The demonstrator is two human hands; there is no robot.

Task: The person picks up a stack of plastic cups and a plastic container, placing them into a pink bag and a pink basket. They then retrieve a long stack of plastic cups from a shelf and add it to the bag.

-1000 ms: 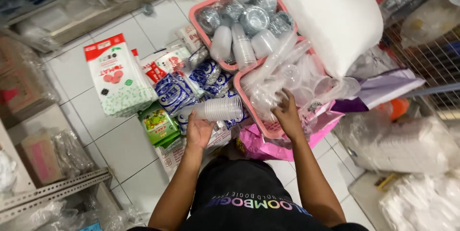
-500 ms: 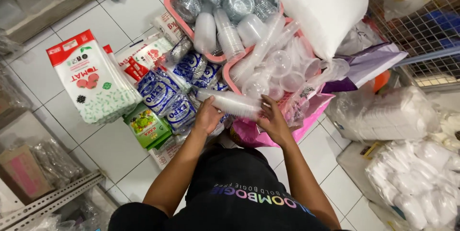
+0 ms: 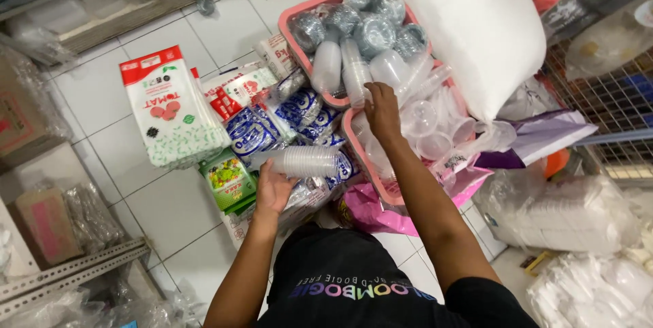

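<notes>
Holding a sleeve of clear cups point(image 3: 303, 161) in the closed left hand point(image 3: 272, 188), keep it level; beside it, right hand point(image 3: 382, 112) reaches the pink basket point(image 3: 294, 41), grip perhaps open.

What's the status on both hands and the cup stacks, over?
Left hand grips a sleeve of clear plastic cups, held sideways. Right hand reaches into the pink basket, touching the bagged cup stacks. Big white sack overhangs the baskets.
</notes>
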